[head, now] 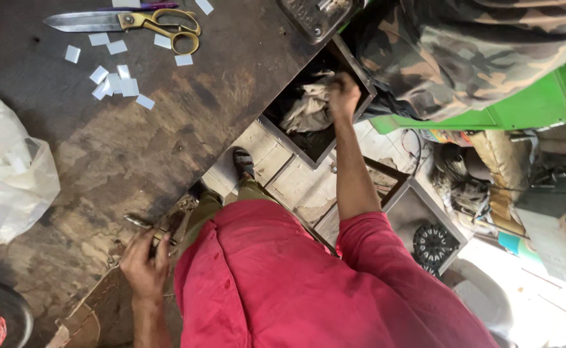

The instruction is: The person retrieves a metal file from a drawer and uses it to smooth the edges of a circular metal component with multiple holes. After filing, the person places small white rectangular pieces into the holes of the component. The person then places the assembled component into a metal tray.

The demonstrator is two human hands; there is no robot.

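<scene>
At the far left of the dark wooden worktable (134, 142) we saw a crumpled white plastic bag (9, 187) lying on the top, and below it, at the table's near corner, a round container (2, 319) with red thread inside. Toward the table's far edge lay small white paper squares (112, 80) and, beyond them, large brass-handled scissors (128, 21). At the table's near edge our left hand (144, 261) was curled narrowly around a small metal tool (142, 223), gripping it against the worn edge. Right of the table, an open drawer (325, 149) stuck out, holding a bundle of pale rags (308, 109); our right hand (343, 90) reached into it, fingers closed on the cloth. Camouflage fabric (476, 45) hung just beyond the drawer, crowding that side.
</scene>
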